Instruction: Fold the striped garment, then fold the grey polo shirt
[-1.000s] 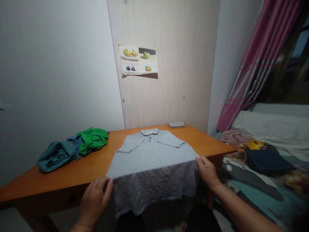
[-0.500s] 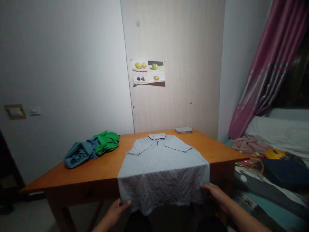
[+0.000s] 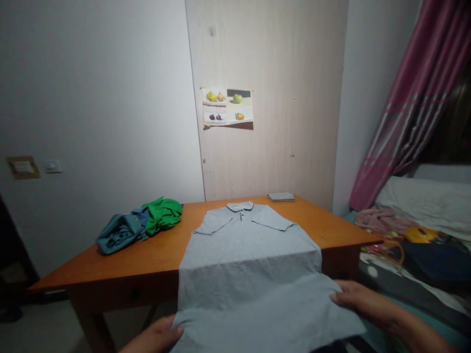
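A light grey polo shirt (image 3: 250, 245) lies front up on the orange wooden table (image 3: 147, 262), its dark-edged collar toward the wall and both short sleeves folded inward over the chest. The lower part of the shirt hangs past the front edge and is drawn out toward me. My left hand (image 3: 158, 333) is closed on the shirt's left side, thumb on top. My right hand (image 3: 353, 296) pinches the right side in the same way, a little higher. The hem's near edge runs out of the bottom of the view.
At the table's left lie a bunched green garment (image 3: 164, 215) and blue denim clothing (image 3: 119, 234). A small checked item (image 3: 281, 197) sits at the back edge. On the right, a bed (image 3: 441, 206) holds heaped cloth and other things beside a pink curtain (image 3: 390, 122).
The shirt's hanging lower part has been lifted and pulled toward me, and its wrinkles have smoothed out. Both hands have moved nearer and further apart.
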### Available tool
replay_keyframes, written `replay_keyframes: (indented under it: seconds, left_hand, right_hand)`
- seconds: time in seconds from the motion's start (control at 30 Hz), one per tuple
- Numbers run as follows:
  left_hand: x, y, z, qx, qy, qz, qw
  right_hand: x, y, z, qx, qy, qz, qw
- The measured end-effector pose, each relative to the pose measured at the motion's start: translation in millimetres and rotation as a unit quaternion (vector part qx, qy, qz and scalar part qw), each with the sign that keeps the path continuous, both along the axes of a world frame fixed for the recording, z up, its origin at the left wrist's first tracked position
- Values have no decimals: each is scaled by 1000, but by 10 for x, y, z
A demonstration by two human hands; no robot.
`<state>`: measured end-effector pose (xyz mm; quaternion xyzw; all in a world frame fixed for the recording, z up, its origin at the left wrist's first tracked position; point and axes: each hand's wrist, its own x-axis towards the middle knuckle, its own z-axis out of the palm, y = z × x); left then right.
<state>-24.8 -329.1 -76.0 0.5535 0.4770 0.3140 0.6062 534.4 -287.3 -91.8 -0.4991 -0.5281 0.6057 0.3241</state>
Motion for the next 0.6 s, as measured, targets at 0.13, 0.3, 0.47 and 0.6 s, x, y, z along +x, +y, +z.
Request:
replay_keyframes:
  seconds: [0.13,0.3,0.47,0.6]
  left_hand:
    - [66,121,663,92,15,109,990]
    - [195,490,1123,79,-127,254,956]
    - [242,900,1305,92,-225,263,934]
    - [286,1179,1353,80,-214,221,948]
  right_hand:
    - [34,203,587,43,84,-100,991]
    - [-134,683,1014,106,165,-228,954]
    - [-229,1151,1179,137,252,-249,925]
    - [-324,1401,1250,154,230,-197,941]
